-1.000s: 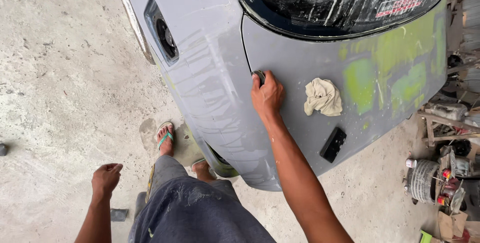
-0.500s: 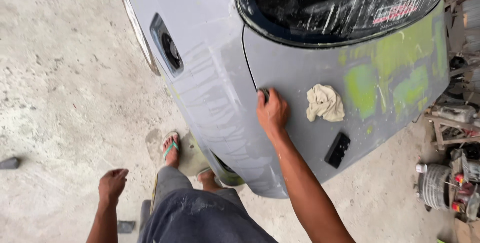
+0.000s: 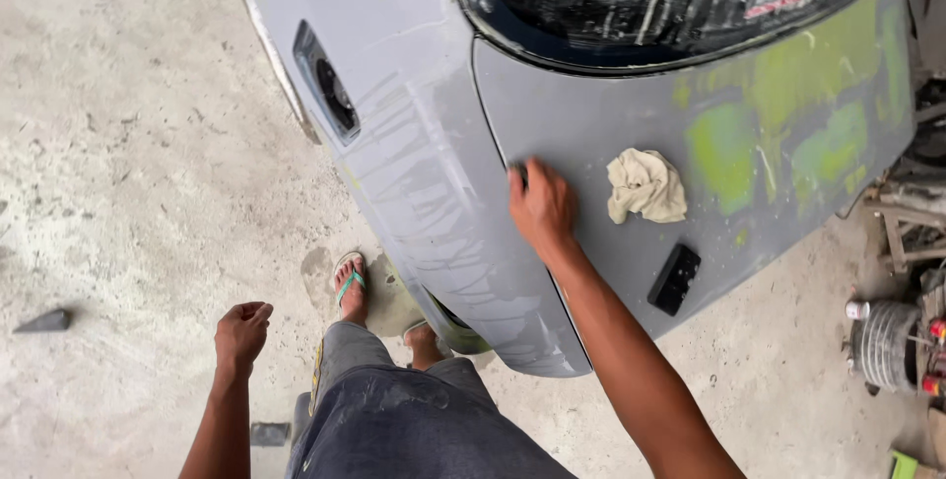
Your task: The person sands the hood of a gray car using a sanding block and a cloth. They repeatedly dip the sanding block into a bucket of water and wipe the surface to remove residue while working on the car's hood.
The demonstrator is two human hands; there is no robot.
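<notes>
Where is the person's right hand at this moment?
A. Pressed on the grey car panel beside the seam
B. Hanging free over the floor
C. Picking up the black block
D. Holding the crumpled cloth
A: the right hand lies flat on the grey car panel by the seam, apart from the crumpled cloth and the black block.

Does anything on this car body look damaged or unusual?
Yes. The grey panel has uneven green patches at its right side, unlike the rest. A crumpled rag and a black block lie loose on it, beside the right hand.
</notes>
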